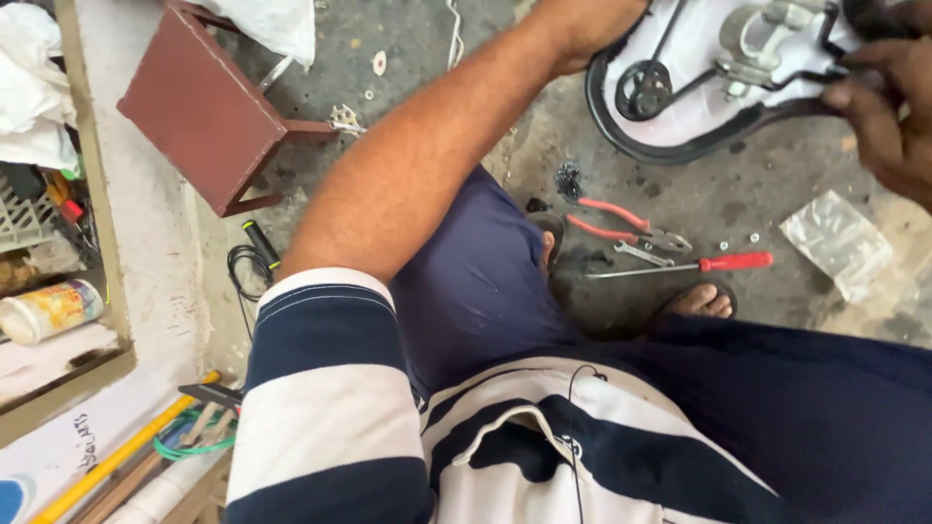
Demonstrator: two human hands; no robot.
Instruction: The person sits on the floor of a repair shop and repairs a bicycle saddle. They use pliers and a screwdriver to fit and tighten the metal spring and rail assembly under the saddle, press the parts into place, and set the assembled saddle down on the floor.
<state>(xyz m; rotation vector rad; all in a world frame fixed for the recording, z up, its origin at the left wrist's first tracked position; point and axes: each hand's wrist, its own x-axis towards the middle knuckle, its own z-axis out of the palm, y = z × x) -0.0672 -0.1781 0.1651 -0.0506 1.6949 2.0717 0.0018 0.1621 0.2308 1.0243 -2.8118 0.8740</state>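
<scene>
Glossy white plastic housing (694,58), rough concrete floor (767,189)

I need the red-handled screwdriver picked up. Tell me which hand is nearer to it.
Right. The right hand grips the black rim of the white cover up and to the right of the red-handled screwdriver; the left hand rests on that rim's far left edge, farther away.

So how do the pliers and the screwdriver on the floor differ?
The pliers have two curved red handles spread apart; the screwdriver has one straight red handle. The pliers' metal nose is short and blunt; the screwdriver's shaft is long and thin. Both lie flat on the concrete floor, untouched by either hand.
</scene>
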